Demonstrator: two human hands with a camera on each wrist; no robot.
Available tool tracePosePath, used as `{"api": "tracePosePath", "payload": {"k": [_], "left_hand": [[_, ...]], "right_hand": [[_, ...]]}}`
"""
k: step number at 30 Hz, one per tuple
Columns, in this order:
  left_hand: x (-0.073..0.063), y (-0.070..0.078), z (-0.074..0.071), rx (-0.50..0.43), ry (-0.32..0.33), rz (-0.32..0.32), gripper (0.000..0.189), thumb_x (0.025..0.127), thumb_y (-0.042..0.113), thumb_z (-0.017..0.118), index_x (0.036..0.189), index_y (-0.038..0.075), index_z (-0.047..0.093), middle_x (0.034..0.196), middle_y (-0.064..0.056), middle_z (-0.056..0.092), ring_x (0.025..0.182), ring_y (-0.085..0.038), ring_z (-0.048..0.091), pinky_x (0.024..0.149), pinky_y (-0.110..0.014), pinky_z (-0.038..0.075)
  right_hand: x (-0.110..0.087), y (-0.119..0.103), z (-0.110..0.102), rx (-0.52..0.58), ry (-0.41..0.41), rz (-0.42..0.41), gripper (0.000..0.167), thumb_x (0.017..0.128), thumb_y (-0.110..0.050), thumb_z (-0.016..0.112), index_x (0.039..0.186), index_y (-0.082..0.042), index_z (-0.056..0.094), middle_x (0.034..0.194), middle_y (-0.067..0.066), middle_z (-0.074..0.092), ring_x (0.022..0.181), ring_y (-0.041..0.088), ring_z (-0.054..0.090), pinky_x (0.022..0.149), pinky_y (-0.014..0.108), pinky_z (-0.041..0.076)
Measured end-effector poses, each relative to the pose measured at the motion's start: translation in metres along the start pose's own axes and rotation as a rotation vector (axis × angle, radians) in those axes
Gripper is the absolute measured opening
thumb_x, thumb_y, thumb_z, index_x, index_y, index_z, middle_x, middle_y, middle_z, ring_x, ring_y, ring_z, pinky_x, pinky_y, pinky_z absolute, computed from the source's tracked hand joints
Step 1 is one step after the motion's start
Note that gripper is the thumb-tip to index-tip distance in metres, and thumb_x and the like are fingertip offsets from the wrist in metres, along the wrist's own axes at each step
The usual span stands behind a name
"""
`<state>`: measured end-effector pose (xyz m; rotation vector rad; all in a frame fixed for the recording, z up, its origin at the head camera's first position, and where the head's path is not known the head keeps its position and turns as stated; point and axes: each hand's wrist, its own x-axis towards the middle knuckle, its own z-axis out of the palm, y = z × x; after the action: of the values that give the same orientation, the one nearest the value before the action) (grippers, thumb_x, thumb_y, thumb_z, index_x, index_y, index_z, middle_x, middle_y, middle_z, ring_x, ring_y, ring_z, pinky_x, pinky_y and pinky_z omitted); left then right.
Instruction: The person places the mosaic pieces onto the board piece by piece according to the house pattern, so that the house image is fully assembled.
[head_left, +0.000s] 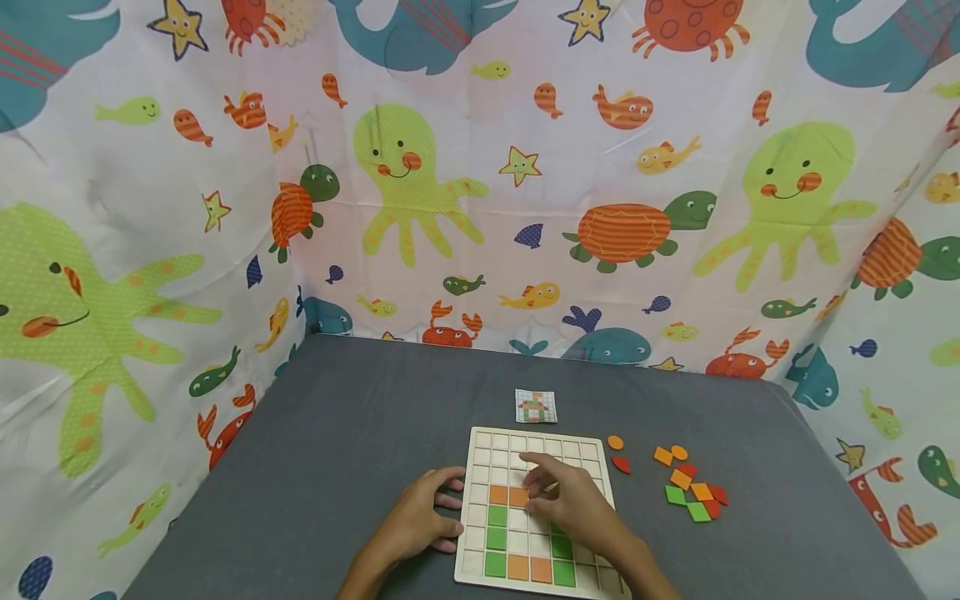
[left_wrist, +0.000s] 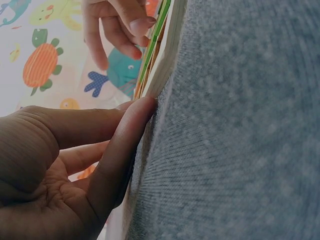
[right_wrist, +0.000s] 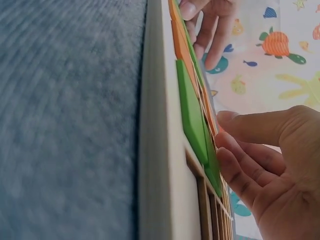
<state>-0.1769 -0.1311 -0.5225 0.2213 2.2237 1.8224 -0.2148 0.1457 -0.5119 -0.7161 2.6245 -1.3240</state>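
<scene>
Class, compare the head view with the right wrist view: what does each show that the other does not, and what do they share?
Only the head view: the pattern card beyond the grid board, and loose orange circles and a red quarter-circle to the board's right.

Only the right wrist view: the palm side of the right hand, and the gray tablecloth's weave up close.

Both: the board, tablecloth, right hand, left hand, green tiles, orange tiles and sea-animal curtain.

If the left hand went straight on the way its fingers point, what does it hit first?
The left hand would likely meet the board first, at its left edge; they appear to touch there, though exact contact is hard to judge.
</scene>
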Motion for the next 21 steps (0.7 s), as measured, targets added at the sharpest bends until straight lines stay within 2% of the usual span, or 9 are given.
{"api": "tracePosePath", "payload": {"k": [10, 15, 21], "left_hand": [[0.0, -0.002, 0.0, 0.004, 0.003, 0.007, 0.083, 0.074, -0.021, 0.079, 0.151, 0.0, 0.053, 0.135, -0.019, 0.058, 0.111, -0.031, 0.065, 0.057, -0.043, 0.067], [0.0, -0.002, -0.001, 0.005, 0.003, 0.008, 0.083, 0.074, -0.02, 0.079, 0.151, 0.0, 0.053, 0.135, -0.019, 0.057, 0.112, -0.032, 0.064, 0.057, -0.043, 0.067], [0.0, -0.001, -0.001, 0.017, 0.003, -0.005, 0.082, 0.075, -0.02, 0.079, 0.15, 0.001, 0.054, 0.134, -0.018, 0.058, 0.111, -0.03, 0.065, 0.057, -0.042, 0.067]], "right_hand": [[-0.006, 0.009, -0.017, -0.054, 0.122, 0.043, 0.062, 0.088, -0.005, 0.085, 0.145, -0.012, 0.063, 0.108, 0.001, 0.073, 0.092, 0.012, 0.071, 0.075, 0.025, 0.061], [-0.01, 0.014, -0.032, -0.047, 0.183, 0.065, 0.061, 0.088, -0.005, 0.085, 0.145, -0.014, 0.064, 0.111, 0.004, 0.074, 0.095, 0.016, 0.073, 0.077, 0.026, 0.062], [-0.017, 0.024, -0.055, -0.096, 0.244, 0.086, 0.062, 0.088, -0.005, 0.085, 0.145, -0.012, 0.063, 0.114, 0.005, 0.075, 0.1, 0.024, 0.074, 0.079, 0.027, 0.062]]}}
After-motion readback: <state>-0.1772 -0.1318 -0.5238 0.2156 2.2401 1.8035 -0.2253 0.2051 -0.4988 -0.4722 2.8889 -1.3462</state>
